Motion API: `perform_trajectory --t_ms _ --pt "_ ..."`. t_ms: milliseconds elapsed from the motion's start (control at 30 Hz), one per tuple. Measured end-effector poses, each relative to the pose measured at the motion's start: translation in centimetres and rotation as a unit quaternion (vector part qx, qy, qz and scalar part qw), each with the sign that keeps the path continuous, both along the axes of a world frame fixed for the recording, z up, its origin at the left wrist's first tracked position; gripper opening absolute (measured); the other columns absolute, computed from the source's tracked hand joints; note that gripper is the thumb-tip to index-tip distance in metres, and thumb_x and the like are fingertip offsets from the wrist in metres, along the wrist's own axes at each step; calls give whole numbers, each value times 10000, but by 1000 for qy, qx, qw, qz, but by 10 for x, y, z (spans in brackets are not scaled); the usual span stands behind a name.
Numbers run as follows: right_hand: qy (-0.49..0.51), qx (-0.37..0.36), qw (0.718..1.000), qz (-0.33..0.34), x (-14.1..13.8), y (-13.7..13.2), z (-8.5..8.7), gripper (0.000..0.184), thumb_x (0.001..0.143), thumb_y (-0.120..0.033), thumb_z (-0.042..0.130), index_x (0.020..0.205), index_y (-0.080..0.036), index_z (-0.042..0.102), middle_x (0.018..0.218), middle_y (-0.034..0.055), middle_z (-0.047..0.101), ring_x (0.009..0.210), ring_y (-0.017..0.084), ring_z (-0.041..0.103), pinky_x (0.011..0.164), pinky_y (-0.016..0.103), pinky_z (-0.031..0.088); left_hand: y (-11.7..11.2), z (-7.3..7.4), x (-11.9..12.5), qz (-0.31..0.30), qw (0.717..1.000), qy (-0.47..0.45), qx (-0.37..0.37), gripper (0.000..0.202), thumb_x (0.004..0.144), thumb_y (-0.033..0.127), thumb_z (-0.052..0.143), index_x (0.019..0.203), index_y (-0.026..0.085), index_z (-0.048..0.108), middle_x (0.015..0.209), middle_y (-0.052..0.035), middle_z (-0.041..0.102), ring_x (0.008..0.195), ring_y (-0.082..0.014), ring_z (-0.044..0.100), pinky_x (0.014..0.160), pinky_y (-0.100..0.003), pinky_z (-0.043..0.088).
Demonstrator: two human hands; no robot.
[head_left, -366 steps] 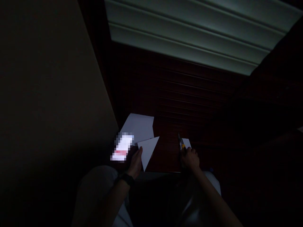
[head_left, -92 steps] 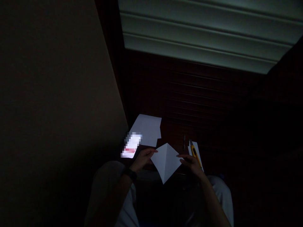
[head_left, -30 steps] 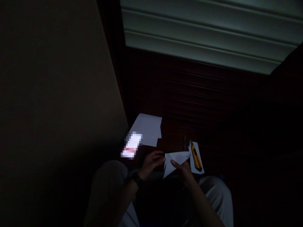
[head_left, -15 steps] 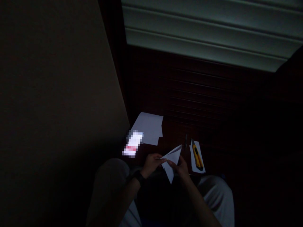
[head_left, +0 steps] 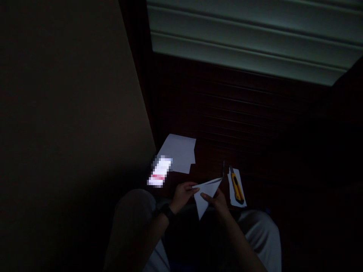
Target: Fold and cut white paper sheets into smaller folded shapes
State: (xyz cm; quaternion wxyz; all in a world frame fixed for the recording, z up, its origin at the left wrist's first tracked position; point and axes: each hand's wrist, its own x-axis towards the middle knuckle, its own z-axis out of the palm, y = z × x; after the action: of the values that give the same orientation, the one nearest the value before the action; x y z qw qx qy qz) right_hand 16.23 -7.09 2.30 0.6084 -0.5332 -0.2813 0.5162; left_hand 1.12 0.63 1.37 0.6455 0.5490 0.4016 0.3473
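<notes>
Between my hands is a folded piece of white paper (head_left: 206,193), roughly triangular, with one point toward my lap and another toward the upper right. My left hand (head_left: 183,193) pinches its left corner, thumb on top. On the right side, my right hand (head_left: 217,200) grips it with the thumb lying across its face and the fingers behind, mostly hidden. A dark watch band (head_left: 168,213) circles my left wrist. The paper's upper right tip comes close to a slim dark pen-like object (head_left: 223,169); whether they touch I cannot tell.
A yellow utility knife (head_left: 237,188) lies on small white paper pieces (head_left: 242,185) to the right. Loose white sheets (head_left: 180,151) lie at the far left, beside a lit phone (head_left: 160,172) with a blurred screen. A wall (head_left: 85,94) rises on the left; pale slats (head_left: 241,41) stand beyond.
The folded paper has turned and spread a little in my hands. Its lower point has swung left, and its upper tip has moved right and slightly down.
</notes>
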Motion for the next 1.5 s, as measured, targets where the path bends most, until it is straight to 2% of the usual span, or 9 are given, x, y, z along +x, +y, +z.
perform_trajectory --t_ms 133,267,400,567,800,1033,1167,1500 --pt "-9 -12 1000 -12 0 0 0 505 552 -302 794 997 -170 595 941 80 693 828 245 643 751 376 497 -2 2 1 -11 1000 3 -5 405 684 417 665 955 115 651 813 -84 702 686 -191 653 583 -258 506" --pt "-15 -31 998 -47 0 2 -4 561 510 -330 806 1005 -165 602 921 86 699 810 261 650 736 391 504 -3 3 2 10 1000 0 16 443 709 408 645 1057 135 628 880 -88 701 745 -199 658 623 -270 520" --pt "-18 -47 996 -78 1 3 -6 577 492 -323 810 1008 -163 606 922 91 700 832 276 647 721 382 511 -3 -1 3 43 998 28 40 416 681 385 678 1015 139 653 882 -90 700 785 -212 657 665 -283 527" --pt "-21 -46 995 -91 3 3 -6 537 506 -303 803 989 -167 612 915 78 702 823 265 649 729 373 509 -4 -3 4 52 996 39 53 347 668 371 690 938 153 689 900 -85 706 831 -227 655 728 -301 528" --pt "-33 -59 993 -91 4 4 -9 529 485 -270 811 963 -160 612 899 82 702 800 264 648 716 375 509 -4 0 4 46 998 20 45 329 668 353 694 926 151 691 905 -81 709 813 -218 660 708 -288 532" --pt "-14 -30 996 -83 4 3 -12 549 489 -274 806 988 -166 604 900 73 700 785 249 646 699 358 508 -5 -1 3 38 998 24 45 339 666 359 693 931 148 694 892 -84 712 828 -230 658 722 -304 530" --pt "-13 -40 995 -85 5 3 -13 531 487 -258 811 967 -167 604 889 67 702 782 250 646 698 359 508 -5 0 2 34 998 27 52 339 671 360 690 935 147 695 902 -90 709 846 -239 654 736 -315 527" --pt "-17 -43 995 -83 4 1 -5 575 473 -276 816 996 -157 610 897 75 698 796 257 643 707 361 504 -6 5 2 25 999 19 36 342 663 332 697 940 132 691 881 -94 709 813 -223 659 691 -285 530"
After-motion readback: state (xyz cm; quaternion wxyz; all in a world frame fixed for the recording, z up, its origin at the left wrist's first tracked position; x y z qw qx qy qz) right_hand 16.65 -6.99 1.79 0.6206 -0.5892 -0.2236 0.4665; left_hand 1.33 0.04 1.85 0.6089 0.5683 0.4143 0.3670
